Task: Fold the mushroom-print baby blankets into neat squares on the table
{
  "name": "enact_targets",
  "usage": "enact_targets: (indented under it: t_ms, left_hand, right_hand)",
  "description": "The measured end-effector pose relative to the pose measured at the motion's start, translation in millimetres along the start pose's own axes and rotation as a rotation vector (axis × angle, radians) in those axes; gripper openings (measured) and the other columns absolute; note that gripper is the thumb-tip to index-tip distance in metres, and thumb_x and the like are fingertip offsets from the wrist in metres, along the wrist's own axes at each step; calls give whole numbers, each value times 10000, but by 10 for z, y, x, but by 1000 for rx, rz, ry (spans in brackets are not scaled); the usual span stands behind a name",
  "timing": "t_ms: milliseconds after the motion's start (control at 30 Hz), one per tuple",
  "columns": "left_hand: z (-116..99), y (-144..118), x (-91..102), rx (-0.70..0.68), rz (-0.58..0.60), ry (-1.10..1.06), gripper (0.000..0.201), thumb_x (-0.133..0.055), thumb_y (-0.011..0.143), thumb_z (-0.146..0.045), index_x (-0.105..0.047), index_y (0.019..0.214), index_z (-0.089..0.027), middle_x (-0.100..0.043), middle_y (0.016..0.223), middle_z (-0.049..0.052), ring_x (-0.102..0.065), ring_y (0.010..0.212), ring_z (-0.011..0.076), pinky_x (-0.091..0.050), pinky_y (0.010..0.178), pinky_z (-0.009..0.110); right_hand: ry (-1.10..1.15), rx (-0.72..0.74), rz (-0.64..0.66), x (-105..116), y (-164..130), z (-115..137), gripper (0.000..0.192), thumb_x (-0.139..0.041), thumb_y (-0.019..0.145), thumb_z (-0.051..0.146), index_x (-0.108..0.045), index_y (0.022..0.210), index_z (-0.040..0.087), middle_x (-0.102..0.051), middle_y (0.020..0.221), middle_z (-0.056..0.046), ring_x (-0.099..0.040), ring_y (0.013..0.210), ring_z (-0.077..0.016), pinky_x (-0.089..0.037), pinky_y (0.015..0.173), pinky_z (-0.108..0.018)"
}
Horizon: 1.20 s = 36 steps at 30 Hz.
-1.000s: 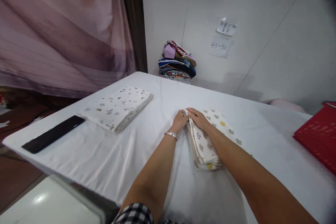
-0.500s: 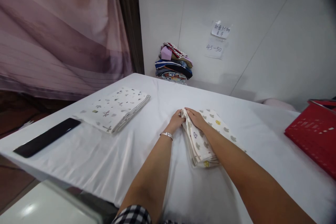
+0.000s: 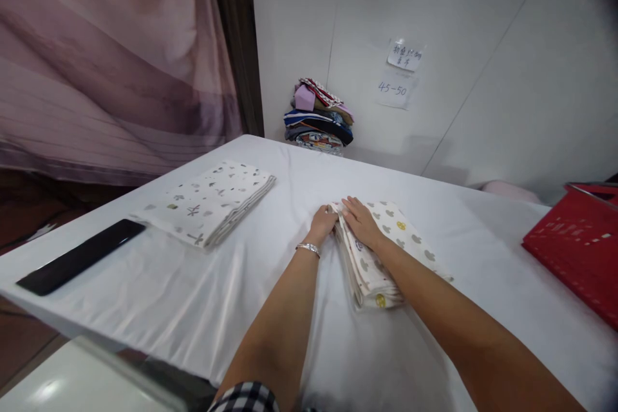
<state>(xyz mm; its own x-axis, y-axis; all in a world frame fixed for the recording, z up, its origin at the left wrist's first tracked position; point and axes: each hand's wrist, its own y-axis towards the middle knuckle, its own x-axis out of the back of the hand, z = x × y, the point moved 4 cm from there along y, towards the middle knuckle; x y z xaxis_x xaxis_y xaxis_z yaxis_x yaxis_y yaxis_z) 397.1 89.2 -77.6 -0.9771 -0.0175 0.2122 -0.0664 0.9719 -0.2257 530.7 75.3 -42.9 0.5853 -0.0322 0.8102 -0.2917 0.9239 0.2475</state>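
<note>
A folded white cloth (image 3: 410, 232) with grey and yellow prints lies on the white-covered table (image 3: 290, 187), with a thicker folded part toward its left side. My left hand (image 3: 322, 224), a bracelet at its wrist, pinches the far left corner of that folded part. My right hand (image 3: 361, 222) rests on top of the cloth with its fingers stretched out, close to the left hand. Farther left, apart from both hands, lies another folded cloth (image 3: 212, 199), white with grey leaf-like prints.
A black flat object (image 3: 82, 256) lies at the table's left edge. On the right stands a red basket-like container (image 3: 574, 244). Behind the table is a stack of folded fabrics (image 3: 318, 116) against the wall. A pink curtain (image 3: 111, 58) hangs at the left.
My right hand has flattened, its fingers now spread on the cloth rather than curled at the corner. My left hand stays at the corner, nearly unmoved.
</note>
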Motion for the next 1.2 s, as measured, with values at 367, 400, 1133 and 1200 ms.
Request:
enact_targets:
  t_ms: [367, 400, 1133, 1200]
  left_hand:
    - [-40, -59, 14, -14, 33, -31, 402, -566, 706, -209, -588, 1107, -184, -525, 547, -46, -474, 457, 92, -397, 483, 198]
    - [-44, -69, 17, -20, 34, -31, 412, -560, 708, -206, -584, 1119, -189, -520, 543, -48, -469, 452, 91, -395, 479, 196]
    - [-82, -101, 25, -87, -8, -3, 431, -558, 740, -223, -533, 1171, -206, -642, 794, 28, -559, 564, 114, -449, 541, 215]
    - [-97, -110, 2, -109, -5, -33, 443, -544, 753, -231, -513, 1195, -212, -648, 827, 31, -574, 590, 119, -450, 549, 218]
  right_hand:
    - [-63, 163, 194, 14, -404, 88, 553, -370, 914, 360, -286, 1449, 245, -279, 1497, -62, -206, 1391, -215, -135, 1119, -509]
    - [-69, 164, 196, 10, -396, 90, 554, -370, 913, 360, -287, 1448, 241, -278, 1497, -65, -208, 1391, -215, -138, 1118, -507]
    - [-317, -570, 72, 921, -694, -1115, 640, -404, 885, 515, -376, 1397, 132, -556, 1274, -165, -537, 1143, -312, -414, 928, -404]
    - [-338, -535, 82, 921, -698, -1117, 639, -394, 889, 521, -365, 1398, 135, -573, 1247, -170, -540, 1131, -317, -415, 909, -397]
